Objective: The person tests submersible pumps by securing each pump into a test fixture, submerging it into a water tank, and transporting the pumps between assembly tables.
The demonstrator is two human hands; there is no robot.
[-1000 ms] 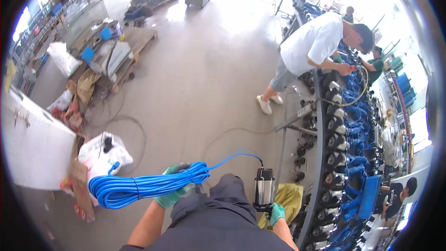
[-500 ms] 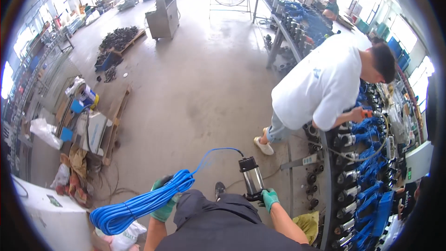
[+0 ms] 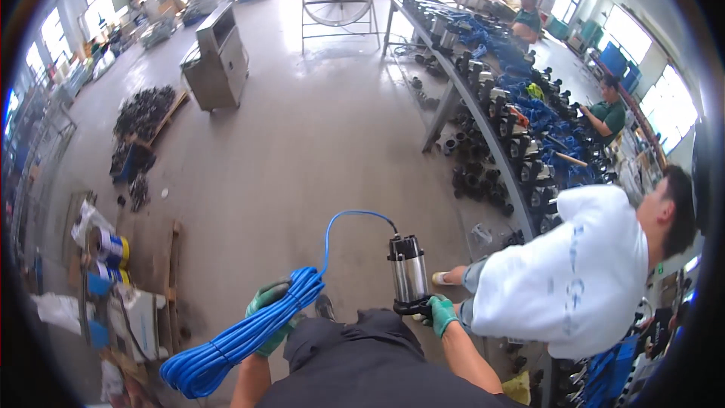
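Note:
My left hand (image 3: 273,316), in a green glove with a darkened palm, is closed round a tied coil of blue cable (image 3: 240,336). From the coil a single blue strand arches over to the top of a submersible pump (image 3: 408,273), a steel cylinder with a black cap and black base. My right hand (image 3: 442,314), gloved in green too, grips the pump by its black base and carries it upright in front of my right thigh. The fingers under the base are partly hidden. Both things hang above the floor.
A person in a white top (image 3: 563,279) stands close on my right. Beyond, a long workbench (image 3: 483,128) carries many pumps and blue cables, with black parts beneath. A steel cabinet (image 3: 219,60) stands ahead left. Black parts (image 3: 143,113) and a wooden pallet (image 3: 172,272) lie at left.
I have moved forward along the bench, and the cabinet and bench appear nearer. The person in white is now lower right in view. Both hands keep hold of the cable coil and pump.

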